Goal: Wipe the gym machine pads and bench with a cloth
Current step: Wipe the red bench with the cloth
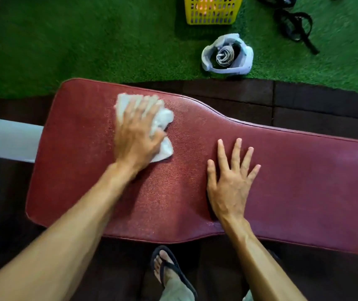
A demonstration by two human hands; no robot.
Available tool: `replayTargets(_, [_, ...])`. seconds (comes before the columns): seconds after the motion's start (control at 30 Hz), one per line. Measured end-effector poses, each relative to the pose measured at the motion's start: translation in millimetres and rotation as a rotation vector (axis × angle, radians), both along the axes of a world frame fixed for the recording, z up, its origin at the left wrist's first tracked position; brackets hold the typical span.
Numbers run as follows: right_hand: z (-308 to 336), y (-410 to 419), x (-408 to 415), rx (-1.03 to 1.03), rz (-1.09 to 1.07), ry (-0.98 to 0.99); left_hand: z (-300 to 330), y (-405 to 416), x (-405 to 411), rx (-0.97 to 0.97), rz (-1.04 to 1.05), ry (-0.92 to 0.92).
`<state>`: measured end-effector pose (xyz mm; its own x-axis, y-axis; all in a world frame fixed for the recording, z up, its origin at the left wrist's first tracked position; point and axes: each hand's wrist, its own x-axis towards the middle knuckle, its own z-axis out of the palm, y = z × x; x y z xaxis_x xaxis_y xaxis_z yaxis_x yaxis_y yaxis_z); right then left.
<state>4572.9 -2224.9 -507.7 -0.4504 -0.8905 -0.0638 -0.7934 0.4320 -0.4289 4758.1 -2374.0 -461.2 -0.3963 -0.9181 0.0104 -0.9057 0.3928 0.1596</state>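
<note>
A dark red padded bench point(282, 181) runs across the view from left to right, wider at its left end. A white cloth point(162, 120) lies crumpled on the wide left part. My left hand point(136, 135) presses flat on top of the cloth, fingers spread over it and slightly blurred. My right hand point(230, 181) rests palm down on the bare pad to the right of the cloth, fingers apart, holding nothing.
A pale metal frame bar point(6, 139) sticks out from the bench's left end. Beyond the bench lie green turf, a yellow basket point(212, 11), a white bag with coiled rope point(228, 55) and black straps point(295, 27). My sandalled foot point(169, 270) stands on dark floor tiles.
</note>
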Motion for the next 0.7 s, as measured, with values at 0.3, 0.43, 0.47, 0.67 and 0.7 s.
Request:
replayTargets(0.3, [-1.6, -2.6, 15.9, -0.025, -0.101, -0.007, -0.6, 101.5, 38.5, 0.109, -0.448, -0.007])
replayTargets(0.43, [7.4, -12.0, 51.5, 0.032, -0.072, 0.01, 5.6, 84.9, 138.0, 0.118, -0.335, -0.019])
replayTargets(0.47, [9.8, -15.6, 61.9, 0.043, -0.042, 0.025, 5.1, 60.8, 146.7, 0.128, -0.26, -0.019])
replayTargets(0.67, [10.6, -21.8, 82.5, 0.073, -0.016, 0.094, 10.6, -45.8, 54.8, 0.014, 0.017, 0.016])
replayTargets(0.7, [10.2, -21.1, 81.5, 0.07, -0.016, 0.094, 10.2, -40.5, 40.5, 0.012, -0.005, 0.007])
